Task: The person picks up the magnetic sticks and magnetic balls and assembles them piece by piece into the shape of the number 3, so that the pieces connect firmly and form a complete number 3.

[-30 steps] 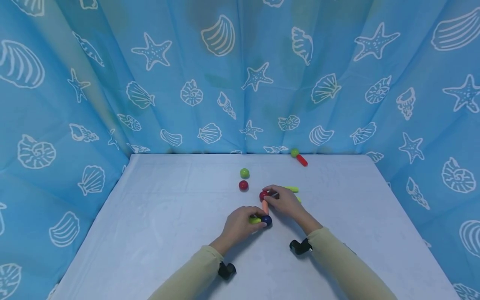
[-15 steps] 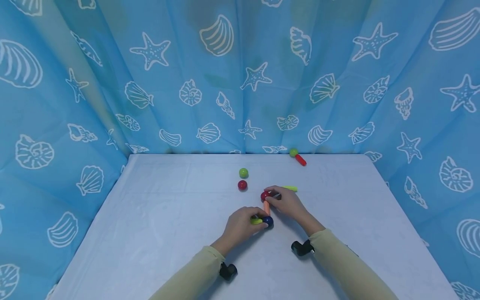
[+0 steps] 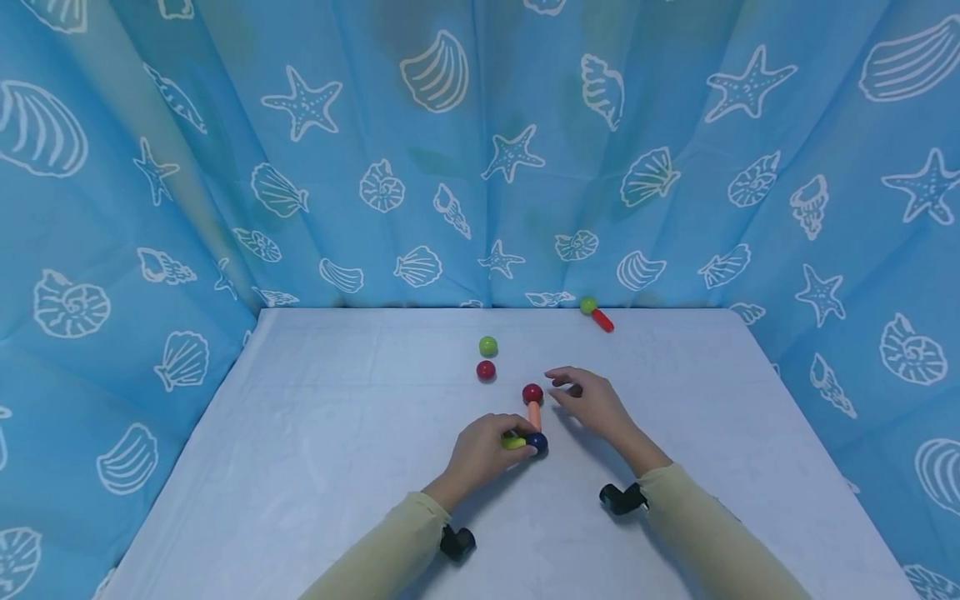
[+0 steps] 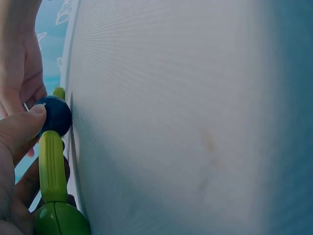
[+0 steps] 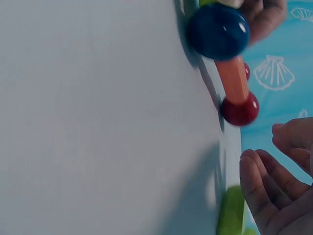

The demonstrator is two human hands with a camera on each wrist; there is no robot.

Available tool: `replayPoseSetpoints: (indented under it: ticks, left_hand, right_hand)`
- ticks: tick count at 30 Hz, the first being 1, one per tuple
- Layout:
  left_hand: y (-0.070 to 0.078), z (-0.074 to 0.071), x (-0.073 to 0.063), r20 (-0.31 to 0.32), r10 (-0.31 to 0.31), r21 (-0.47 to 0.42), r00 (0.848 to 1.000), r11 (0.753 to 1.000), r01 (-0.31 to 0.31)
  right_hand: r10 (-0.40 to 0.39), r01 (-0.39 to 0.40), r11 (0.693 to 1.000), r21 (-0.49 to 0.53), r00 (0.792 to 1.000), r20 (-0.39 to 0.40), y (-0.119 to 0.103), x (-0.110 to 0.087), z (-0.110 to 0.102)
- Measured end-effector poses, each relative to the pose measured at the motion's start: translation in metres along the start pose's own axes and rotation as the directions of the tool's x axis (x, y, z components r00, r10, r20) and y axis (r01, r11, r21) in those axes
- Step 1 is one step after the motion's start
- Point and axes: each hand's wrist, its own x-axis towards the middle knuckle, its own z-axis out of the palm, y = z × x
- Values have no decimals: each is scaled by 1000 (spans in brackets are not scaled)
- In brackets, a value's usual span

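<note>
My left hand (image 3: 483, 454) pinches a dark blue ball (image 4: 58, 116), its thumb pressed on the side. A yellow-green ribbed stick (image 4: 53, 166) joins that ball to a green ball (image 4: 61, 220), which the hand covers in the head view. On the other side, an orange stick (image 5: 234, 81) runs from the blue ball to a red ball (image 5: 242, 110). My right hand (image 3: 596, 404) hovers just right of the red ball, thumb and fingers apart with nothing between them. A green stick (image 5: 230, 210) lies beyond it, hidden behind the hand in the head view.
A loose red ball (image 3: 486, 371) and a green ball (image 3: 488, 346) lie behind the joined pieces on the white tabletop (image 3: 337, 400). At the back edge a red stick (image 3: 603, 320) touches another green ball (image 3: 588, 306). A blue shell-print curtain (image 3: 480, 208) hangs around the table.
My right hand has let go of the red ball and drawn away to the right. The left hand has kept its grip on the blue ball, nearly still.
</note>
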Motion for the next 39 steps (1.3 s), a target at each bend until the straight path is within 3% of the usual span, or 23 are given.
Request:
replayPoseSetpoints:
  ticks: [12,19,27,33,39]
  left_hand:
    - [-2,3,1,-1,-18,8,1000,1000,18]
    - [-1,2,-1,-7,-16,-11,1000,1000,16]
    - [2,2,-1,-22,0,-6,1000,1000,0]
    - [1,2,-1,-19,-5,-5,1000,1000,5]
    - [0,2,-1,-16,-1,-6,1000,1000,0]
  right_hand:
    - [26,-34,996,-81,995,-94,27,-7,-21]
    - [59,-67,990,-124,996,-67,36,-6,-21]
    - [100,-102,989,-105,995,-22,36,-4,-21]
    - [125,-123,989,-87,992,23,30,-3,-15]
    - [102,-98,989,-111,994,32,22,1,-8]
